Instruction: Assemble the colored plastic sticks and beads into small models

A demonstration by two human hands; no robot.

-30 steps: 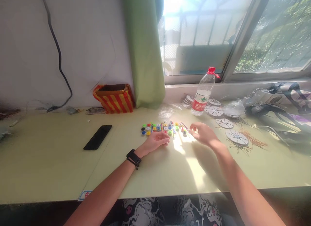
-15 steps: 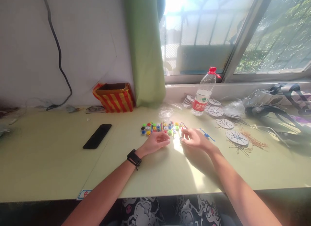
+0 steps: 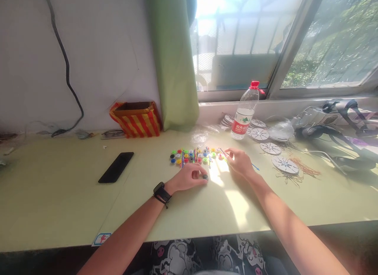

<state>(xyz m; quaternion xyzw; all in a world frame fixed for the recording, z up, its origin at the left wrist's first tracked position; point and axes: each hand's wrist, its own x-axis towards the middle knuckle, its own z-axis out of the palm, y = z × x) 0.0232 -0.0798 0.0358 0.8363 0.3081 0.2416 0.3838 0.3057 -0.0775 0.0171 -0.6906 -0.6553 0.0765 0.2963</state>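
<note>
Between the thumb and fingertips of my left hand (image 3: 190, 175) is a small dark round piece (image 3: 205, 176), held just above the table. My right hand (image 3: 239, 161) has its fingers bent at the right end of the coloured pieces, by some thin sticks (image 3: 222, 151); whether it grips one is hard to see. Small round pieces (image 3: 178, 161) in several colours lie in rows in front of both hands, with thin coloured sticks (image 3: 195, 155) standing or lying among them. A blue stick (image 3: 255, 167) shows partly behind my right hand.
A water bottle (image 3: 243, 117) stands behind my right hand. White patterned discs (image 3: 285, 165), brown strings (image 3: 305, 167) and black straps (image 3: 321, 135) lie to the right. At left are a phone (image 3: 116, 167) and a striped box (image 3: 138, 121). Crumpled clear plastic (image 3: 199, 137) lies behind the pieces.
The small dark piece, near my right fingertips before, is now in my left hand. My right hand has moved away from my left, rightward and farther forward, to the sticks.
</note>
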